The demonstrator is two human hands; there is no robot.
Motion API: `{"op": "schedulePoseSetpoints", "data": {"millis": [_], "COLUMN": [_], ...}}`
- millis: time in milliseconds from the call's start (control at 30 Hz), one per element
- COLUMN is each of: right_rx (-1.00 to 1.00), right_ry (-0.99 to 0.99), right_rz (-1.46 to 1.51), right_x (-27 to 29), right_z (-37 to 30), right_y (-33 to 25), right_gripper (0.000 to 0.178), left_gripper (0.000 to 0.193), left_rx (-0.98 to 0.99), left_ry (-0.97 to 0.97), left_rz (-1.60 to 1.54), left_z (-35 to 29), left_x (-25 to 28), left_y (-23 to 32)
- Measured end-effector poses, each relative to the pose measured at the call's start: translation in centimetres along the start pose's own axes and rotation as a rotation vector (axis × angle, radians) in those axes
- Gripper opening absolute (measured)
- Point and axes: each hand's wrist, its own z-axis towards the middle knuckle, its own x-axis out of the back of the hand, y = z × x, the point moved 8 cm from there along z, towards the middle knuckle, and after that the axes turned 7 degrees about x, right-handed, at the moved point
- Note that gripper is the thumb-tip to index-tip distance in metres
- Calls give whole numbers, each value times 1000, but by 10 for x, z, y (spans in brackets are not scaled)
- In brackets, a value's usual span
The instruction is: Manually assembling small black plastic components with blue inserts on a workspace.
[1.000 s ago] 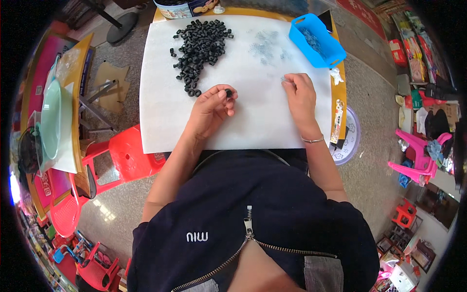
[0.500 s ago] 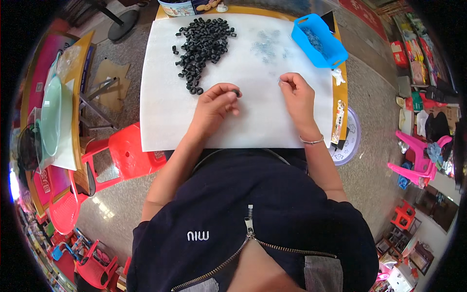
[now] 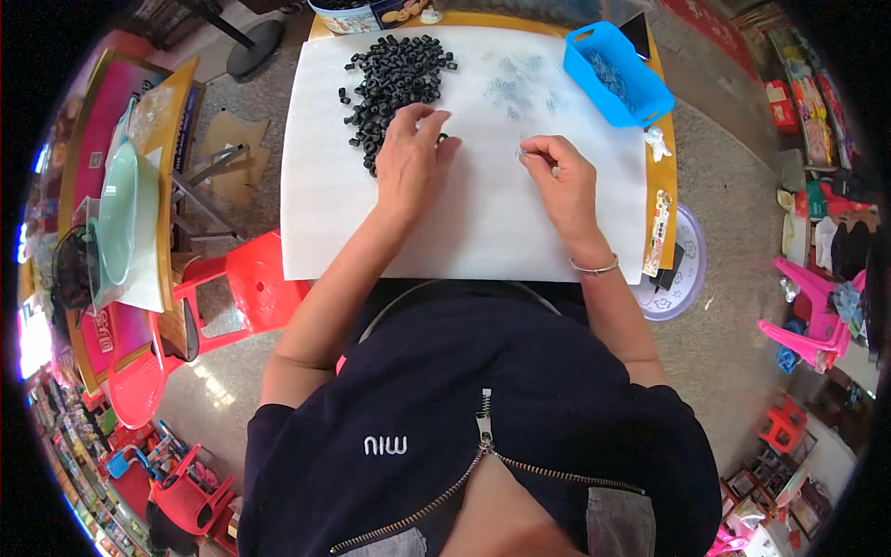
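My left hand (image 3: 408, 167) reaches over the near right edge of a pile of small black cylindrical parts (image 3: 394, 84), its thumb and fingers apart. A dark part shows by its thumb tip, and I cannot tell whether it touches the skin. My right hand (image 3: 564, 181) is closed in a pinch above the white sheet (image 3: 483, 232). A tiny silvery piece pokes from its fingertips, too small to name exactly. Many similar tiny pieces (image 3: 522, 85) lie scattered on the sheet beyond it.
A blue plastic basket (image 3: 650, 107) at the far right corner holds more tiny silvery pieces. A printed tub (image 3: 345, 19) stands at the far edge. A red stool (image 3: 260, 274) is left of the table, and a pale purple round tray (image 3: 689, 278) lies to the right.
My left hand has moved away from me toward the black pile, and its pinch on a black part has loosened. My right hand keeps its pinch, shifted slightly. The whole view has moved a little.
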Motion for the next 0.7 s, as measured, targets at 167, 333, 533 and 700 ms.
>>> {"op": "schedulePoseSetpoints", "data": {"millis": [167, 333, 533, 700], "right_rx": [64, 125, -133, -86], "right_ry": [11, 73, -89, -137], "right_rz": [101, 101, 41, 25], "right_x": [1, 8, -3, -10], "right_z": [0, -4, -7, -8], "right_y": [-14, -26, 3, 3], "right_gripper": [10, 8, 19, 22], "left_gripper": [21, 19, 17, 16], "left_rx": [416, 627, 598, 520], "left_ry": [-494, -543, -496, -467], "left_rz": [-705, -1030, -1001, -886], "left_z": [-12, -25, -32, -33], "left_x": [-44, -60, -60, -56], "left_y": [20, 20, 22, 26]}}
